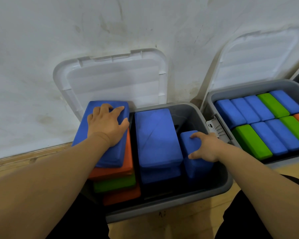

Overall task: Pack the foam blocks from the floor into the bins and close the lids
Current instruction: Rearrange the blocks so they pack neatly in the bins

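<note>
Wooden floor point(188, 225) against a stained white wall point(41, 49). Grey bin point(162, 211) on it, lid point(114, 83) tipped back to the wall. Left hand point(107, 125) flat, fingers spread, pressing the top blue block point(114, 152) of a stack inside. Right hand point(205, 147) gripping an upright blue block point(198, 168) by the bin's right wall.

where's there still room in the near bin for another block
Bare room in the near bin: back right corner, behind the upright blue block the right hand grips, and a strip between the middle blue stack and front wall. Crowded: left stack and the right bin.
</note>
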Demonstrator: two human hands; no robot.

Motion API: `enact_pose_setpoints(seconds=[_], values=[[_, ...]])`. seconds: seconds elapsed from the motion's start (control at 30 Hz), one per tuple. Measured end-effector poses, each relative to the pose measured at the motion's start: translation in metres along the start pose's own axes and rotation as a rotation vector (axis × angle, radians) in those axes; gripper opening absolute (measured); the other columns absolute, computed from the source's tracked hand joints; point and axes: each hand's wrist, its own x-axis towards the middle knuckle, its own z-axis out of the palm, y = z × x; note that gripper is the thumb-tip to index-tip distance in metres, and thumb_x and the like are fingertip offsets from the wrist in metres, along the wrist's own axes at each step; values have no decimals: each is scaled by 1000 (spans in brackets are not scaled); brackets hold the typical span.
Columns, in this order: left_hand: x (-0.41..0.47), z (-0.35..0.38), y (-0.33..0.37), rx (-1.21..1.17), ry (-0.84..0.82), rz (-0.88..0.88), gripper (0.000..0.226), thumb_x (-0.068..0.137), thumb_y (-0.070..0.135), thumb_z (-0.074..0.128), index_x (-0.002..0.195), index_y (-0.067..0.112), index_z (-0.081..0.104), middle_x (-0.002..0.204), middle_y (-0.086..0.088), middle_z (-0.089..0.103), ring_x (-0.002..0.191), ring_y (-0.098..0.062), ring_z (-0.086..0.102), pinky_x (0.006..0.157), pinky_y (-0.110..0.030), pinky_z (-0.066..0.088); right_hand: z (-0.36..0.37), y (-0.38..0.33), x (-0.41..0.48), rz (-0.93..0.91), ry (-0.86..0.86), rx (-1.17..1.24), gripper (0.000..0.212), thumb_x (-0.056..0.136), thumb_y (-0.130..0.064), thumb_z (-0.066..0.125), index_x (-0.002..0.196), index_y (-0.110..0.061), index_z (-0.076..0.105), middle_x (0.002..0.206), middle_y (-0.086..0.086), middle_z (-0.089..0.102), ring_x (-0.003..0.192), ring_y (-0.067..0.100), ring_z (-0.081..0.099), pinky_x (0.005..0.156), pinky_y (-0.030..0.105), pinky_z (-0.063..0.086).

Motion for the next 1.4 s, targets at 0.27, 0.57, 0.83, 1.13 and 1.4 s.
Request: enact_pose_setpoints(seconds=[0.27,0.57,0.83,1.13,1.4], values=[[0,-2,0,5,-3,-1,61,95,61,39,152,39,40,139,1,41,130,-27,36,109,-45,31,5,-4,-4,9,41,10,90,78,-47,82,151,-42,28,148,16,25,121,39,50,104,45,45],[-1,-2,0,0,1,2,61,95,61,38,152,39,40,137,1,42,129,-27,36,109,-46,31,22,3,2,43,41,-43,96,76,-47,84,150,-45,23,143,15,28,119,41,51,100,46,50],[-2,-2,1,12,-1,2,63,95,61,37,153,38,39,139,0,41,130,-27,37,109,-45,32,1,1,-2,-93,88,151,88,82,-45,80,156,-33,33,153,8,44,132,29,49,105,40,45],[-1,-1,4,30,-2,-2,62,94,60,38,152,39,40,138,1,42,129,-27,37,108,-44,33,35,-43,-8,-157,-84,354,101,83,-49,79,159,-21,19,154,3,43,132,26,50,105,34,44],[-2,-2,4,-5,3,-4,60,95,59,41,151,38,42,137,2,42,129,-26,37,110,-44,32,42,-54,-8,-43,-149,684,111,76,-33,88,159,-35,14,142,-2,48,116,27,56,91,43,54]])
